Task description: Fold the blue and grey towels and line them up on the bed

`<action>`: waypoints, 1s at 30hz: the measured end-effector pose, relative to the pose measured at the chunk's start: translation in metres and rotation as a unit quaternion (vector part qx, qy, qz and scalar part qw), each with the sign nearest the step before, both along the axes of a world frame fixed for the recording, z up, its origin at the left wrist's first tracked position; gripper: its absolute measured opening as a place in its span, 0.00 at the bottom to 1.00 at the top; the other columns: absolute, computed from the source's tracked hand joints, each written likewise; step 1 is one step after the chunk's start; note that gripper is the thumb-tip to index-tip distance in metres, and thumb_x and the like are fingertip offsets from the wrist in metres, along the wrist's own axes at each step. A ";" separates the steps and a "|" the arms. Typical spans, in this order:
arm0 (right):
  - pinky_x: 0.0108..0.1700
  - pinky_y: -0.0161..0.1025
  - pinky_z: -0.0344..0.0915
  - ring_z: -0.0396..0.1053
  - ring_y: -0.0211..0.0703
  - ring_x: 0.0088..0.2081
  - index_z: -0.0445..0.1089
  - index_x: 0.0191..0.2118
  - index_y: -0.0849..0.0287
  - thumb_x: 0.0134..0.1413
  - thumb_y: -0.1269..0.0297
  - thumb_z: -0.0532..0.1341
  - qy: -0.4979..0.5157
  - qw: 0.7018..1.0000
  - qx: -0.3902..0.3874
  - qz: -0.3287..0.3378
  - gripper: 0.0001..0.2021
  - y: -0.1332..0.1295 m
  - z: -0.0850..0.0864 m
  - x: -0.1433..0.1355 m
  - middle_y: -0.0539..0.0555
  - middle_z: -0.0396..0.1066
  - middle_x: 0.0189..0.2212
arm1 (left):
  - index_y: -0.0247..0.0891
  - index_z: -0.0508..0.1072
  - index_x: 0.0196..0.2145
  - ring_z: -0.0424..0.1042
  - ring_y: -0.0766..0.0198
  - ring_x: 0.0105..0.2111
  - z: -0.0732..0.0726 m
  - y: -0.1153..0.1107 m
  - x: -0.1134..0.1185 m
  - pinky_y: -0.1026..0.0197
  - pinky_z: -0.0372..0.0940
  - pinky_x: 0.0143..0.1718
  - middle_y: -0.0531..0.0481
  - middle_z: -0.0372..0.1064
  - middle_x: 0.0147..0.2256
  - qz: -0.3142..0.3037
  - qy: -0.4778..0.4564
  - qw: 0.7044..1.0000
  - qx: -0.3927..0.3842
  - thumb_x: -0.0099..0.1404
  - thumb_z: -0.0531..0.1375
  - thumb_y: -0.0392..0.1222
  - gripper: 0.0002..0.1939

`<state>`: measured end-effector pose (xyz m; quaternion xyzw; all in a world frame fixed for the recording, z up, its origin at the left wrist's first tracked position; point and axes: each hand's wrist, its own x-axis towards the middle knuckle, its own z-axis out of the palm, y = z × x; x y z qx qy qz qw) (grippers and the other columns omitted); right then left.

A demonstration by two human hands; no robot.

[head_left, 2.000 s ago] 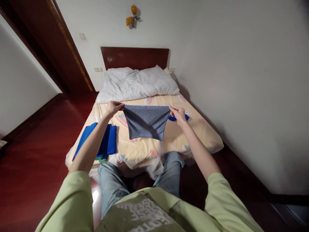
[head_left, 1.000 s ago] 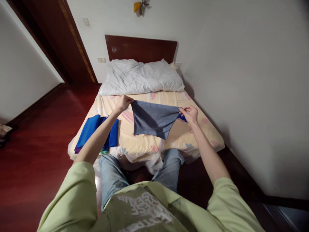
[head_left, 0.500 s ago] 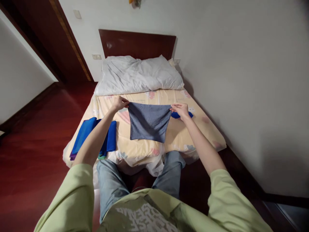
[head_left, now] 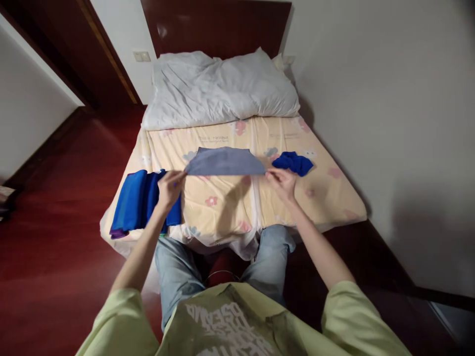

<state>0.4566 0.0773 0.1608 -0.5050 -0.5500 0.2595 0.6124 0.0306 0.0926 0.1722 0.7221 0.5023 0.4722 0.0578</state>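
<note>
A grey-blue cloth [head_left: 225, 162] is stretched between my two hands above the bed, its near edge straight and its far part spread away from me. My left hand [head_left: 171, 187] pinches the near left corner. At the near right corner, my right hand [head_left: 282, 182] has its fingers closed on the cloth. Folded blue cloths [head_left: 129, 200] lie side by side at the bed's left front, partly behind my left hand and forearm. A crumpled blue cloth [head_left: 294, 163] rests just beyond my right hand.
The bed [head_left: 326, 193] has a yellow patterned sheet. White bedding [head_left: 222, 91] lies across its far end, before a dark red headboard [head_left: 218, 24]. A wall [head_left: 389, 123] stands on the right, and a red floor [head_left: 55, 198] stretches along the left.
The grey-blue cloth hung down toward me before; now it extends away from my hands. Both hands sit lower in view. The crumpled blue cloth shows more fully, and the view has tilted downward.
</note>
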 end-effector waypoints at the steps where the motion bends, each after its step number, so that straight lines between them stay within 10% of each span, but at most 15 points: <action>1: 0.48 0.46 0.75 0.79 0.49 0.41 0.79 0.39 0.59 0.49 0.48 0.71 0.017 0.999 -0.039 0.000 0.19 -0.018 -0.029 -0.005 0.58 0.80 0.38 | 0.40 0.82 0.43 0.76 0.64 0.40 -0.032 -0.019 -0.002 0.64 0.68 0.41 0.47 0.78 0.41 -0.008 0.008 0.999 -0.036 0.70 0.57 0.40 0.13; 5: 0.47 0.51 0.75 0.78 0.52 0.38 0.78 0.33 0.60 0.41 0.44 0.70 0.071 0.973 -0.211 -0.066 0.22 -0.085 -0.142 -0.030 0.60 0.80 0.33 | 0.41 0.83 0.39 0.77 0.61 0.39 -0.146 -0.084 0.004 0.61 0.70 0.43 0.45 0.79 0.40 -0.022 0.012 0.976 -0.217 0.67 0.56 0.39 0.14; 9: 0.50 0.55 0.74 0.78 0.58 0.43 0.77 0.34 0.58 0.36 0.46 0.70 0.089 0.951 -0.260 -0.140 0.21 -0.125 -0.205 -0.044 0.62 0.80 0.37 | 0.41 0.83 0.39 0.77 0.55 0.45 -0.201 -0.119 0.015 0.54 0.70 0.51 0.44 0.80 0.42 0.009 -0.017 0.945 -0.326 0.63 0.59 0.45 0.13; 15: 0.44 0.53 0.75 0.78 0.59 0.39 0.76 0.36 0.56 0.37 0.49 0.68 0.086 0.940 -0.299 -0.143 0.20 -0.133 -0.221 -0.041 0.60 0.80 0.36 | 0.35 0.77 0.51 0.79 0.52 0.39 -0.211 -0.120 0.016 0.54 0.72 0.42 0.42 0.80 0.38 0.095 -0.153 0.908 -0.380 0.60 0.61 0.59 0.30; 30: 0.40 0.47 0.74 0.77 0.52 0.37 0.79 0.35 0.59 0.39 0.44 0.69 0.049 0.955 -0.284 -0.067 0.23 -0.144 -0.218 -0.028 0.61 0.80 0.36 | 0.37 0.76 0.35 0.74 0.57 0.31 -0.206 -0.138 0.000 0.61 0.67 0.31 0.45 0.76 0.31 0.036 -0.166 0.896 -0.410 0.55 0.60 0.70 0.31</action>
